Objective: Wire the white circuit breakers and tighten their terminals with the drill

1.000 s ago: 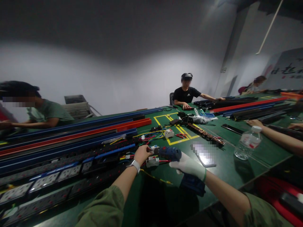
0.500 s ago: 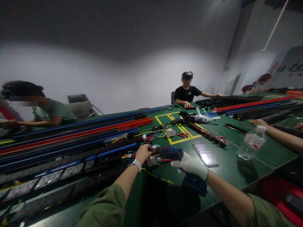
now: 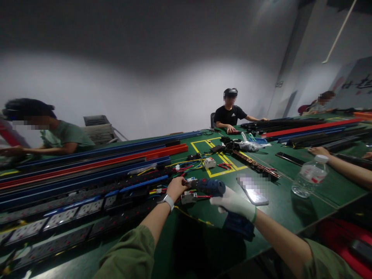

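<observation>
My right hand (image 3: 236, 204), in a white glove, is wrapped round the grip of a blue cordless drill (image 3: 211, 186), its battery end hanging low over the table. The drill points left. At its tip, my bare left hand (image 3: 176, 187) has thumb and fingers pinched together; what they hold is too small and hidden to make out. Just behind the drill's front end shows a white-and-blue part (image 3: 191, 179). Below the tip lies a white circuit breaker (image 3: 188, 198) with red wire on its right side. A yellow-green wire (image 3: 193, 217) lies nearer to me.
Long power strips (image 3: 58, 221) and blue and orange rails (image 3: 162, 152) fill the left side. Beyond the drill are another breaker (image 3: 209, 162) and a bundle of copper-coloured rods (image 3: 255, 163). A phone (image 3: 254, 192) and a water bottle (image 3: 309, 176) stand right. Co-workers sit around the table.
Both my hands and the drill stay in place. Across the table, the co-worker's outstretched hand has shifted slightly and the long dark piece by it has dropped lower.
</observation>
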Demonstrator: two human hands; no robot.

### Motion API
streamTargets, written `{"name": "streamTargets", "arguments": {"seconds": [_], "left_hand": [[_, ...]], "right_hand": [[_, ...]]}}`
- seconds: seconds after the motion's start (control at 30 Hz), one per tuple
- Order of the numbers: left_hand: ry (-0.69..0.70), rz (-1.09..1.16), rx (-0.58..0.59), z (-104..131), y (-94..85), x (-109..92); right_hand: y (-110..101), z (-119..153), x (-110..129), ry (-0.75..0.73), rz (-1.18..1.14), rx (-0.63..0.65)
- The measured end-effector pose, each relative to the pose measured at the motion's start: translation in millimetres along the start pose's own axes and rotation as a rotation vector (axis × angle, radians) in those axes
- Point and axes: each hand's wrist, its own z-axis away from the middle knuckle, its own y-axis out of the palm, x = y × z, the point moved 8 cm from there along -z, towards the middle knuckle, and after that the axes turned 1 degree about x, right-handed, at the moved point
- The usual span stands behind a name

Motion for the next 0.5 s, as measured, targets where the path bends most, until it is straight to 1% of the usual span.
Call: {"name": "streamTargets", "arguments": {"seconds": [0.17,0.37,0.5], "left_hand": [[0.005,0.019,0.012,1.8,-1.6,-2.8],[-0.035,0.009,0.017,4.0,-4.2,-4.8],[-0.021,0.024,0.022,4.5,-4.0,-5.7]], "right_hand": [[-0.4,1.0,1.8,-0.001,0.024,-0.020],[1.4,4.9,6.0,0.002,-0.014,-0.019],[0.2,4.3,5.6,0.003,0.004,-0.022]]}}
